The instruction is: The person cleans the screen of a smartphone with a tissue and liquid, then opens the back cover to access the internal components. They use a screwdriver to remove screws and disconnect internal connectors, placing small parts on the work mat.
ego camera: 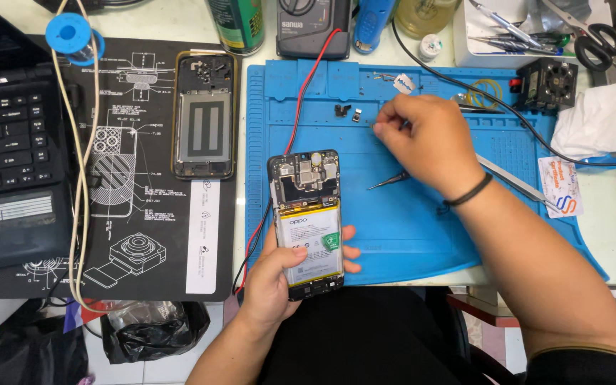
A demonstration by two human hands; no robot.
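Down at the near edge of the light-coloured worktop, the left hand is wrapped around the lower half of an opened smartphone with its back cover removed, fingers curled round its right side and the thumb along its left. The phone lies face down, showing a white-labelled battery below and a dark circuit board with metal shields above, and its upper end rests on the blue silicone repair mat. A red wire and a black one run from the phone's left side up toward a grey multimeter at the far edge. The right hand, with a black band on its wrist, reaches over the mat with the fingertips pinched together on something too small to make out, close to a few small dark loose parts lying on the mat. Just below that hand a thin dark-tipped tool lies on the mat, and metal tweezers lie beside the wrist. Left of the mat, a second phone frame with a gold rim lies on a black mat printed with white technical drawings. A black laptop keyboard sits at the far left.
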